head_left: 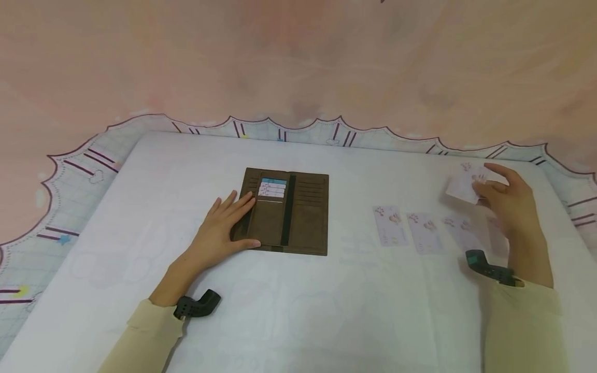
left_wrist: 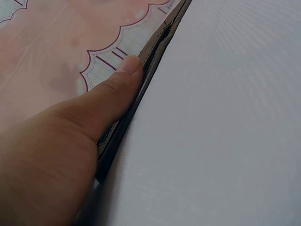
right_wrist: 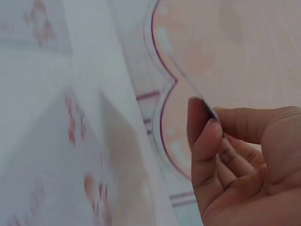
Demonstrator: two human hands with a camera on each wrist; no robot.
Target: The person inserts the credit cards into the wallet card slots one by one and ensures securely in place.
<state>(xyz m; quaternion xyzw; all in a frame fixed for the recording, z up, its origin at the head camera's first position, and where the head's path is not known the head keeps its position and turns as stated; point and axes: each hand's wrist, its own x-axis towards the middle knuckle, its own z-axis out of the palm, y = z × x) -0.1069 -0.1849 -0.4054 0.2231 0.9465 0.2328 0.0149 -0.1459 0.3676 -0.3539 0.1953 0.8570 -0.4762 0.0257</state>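
The card [head_left: 463,187] is lifted off the worktop [head_left: 298,311], pinched at its near edge between the thumb and the fingers of the right hand [head_left: 506,199]; in the right wrist view only its thin edge shows between the fingertips [right_wrist: 207,136]. To handle it well, I judge the pinch should stay on the edge, so the card stays flat and the leading short side is free to go into a narrow slot.

The wallet [head_left: 285,211] lies open and flat, well apart from the right hand, on the side of the left hand. The left hand [head_left: 224,230] is spread with straight fingers on its left leaf, the thumb [left_wrist: 115,89] along the near edge, and presses it down. This pressure seems useful, because the leaf could lift or slide when a card is pushed in. Some cards [head_left: 272,187] already sit in the upper slots, just beyond the left fingertips.

Between both hands, nearer to the right one, a row of loose cards [head_left: 424,232] lies flat on the worktop; the ones closest to the right wrist are partly hidden by it. A low path across could touch them, so a raised one looks safer. A pink cloth with scalloped border [head_left: 326,132] lies beyond both hands.
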